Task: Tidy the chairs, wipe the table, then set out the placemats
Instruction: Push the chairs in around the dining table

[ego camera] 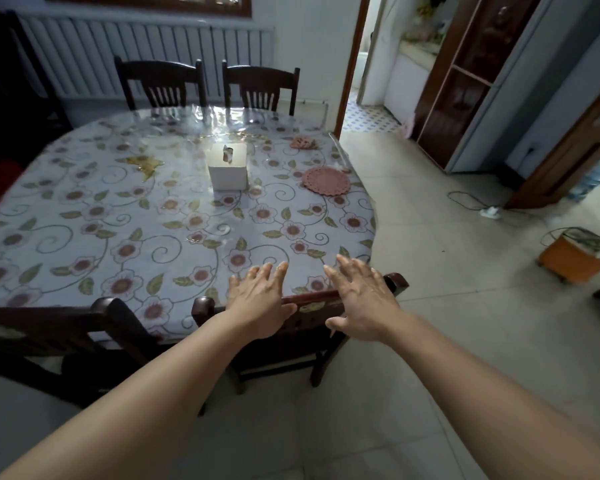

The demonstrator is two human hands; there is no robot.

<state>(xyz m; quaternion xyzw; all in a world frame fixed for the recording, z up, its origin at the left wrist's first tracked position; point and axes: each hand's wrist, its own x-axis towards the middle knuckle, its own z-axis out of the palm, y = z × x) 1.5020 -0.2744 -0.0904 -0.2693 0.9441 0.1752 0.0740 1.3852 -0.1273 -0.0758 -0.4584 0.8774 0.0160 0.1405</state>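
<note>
From the head view we spread our left hand (261, 299) and right hand (362, 301) wide, gripping nothing, over the top rail of the dark wooden chair (305, 296) at six o'clock, likely to push it under the floral plastic-covered oval table (125, 216), whose round pink placemat (326, 180) lies at two o'clock on a pale tiled floor (447, 306).

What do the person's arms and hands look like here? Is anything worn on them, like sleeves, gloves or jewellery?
Both arms are bare as far up as the picture shows, with no sleeve in sight. The left hand and the right hand wear no gloves, and no ring, watch or bracelet is visible. The fingers are uncovered.
</note>
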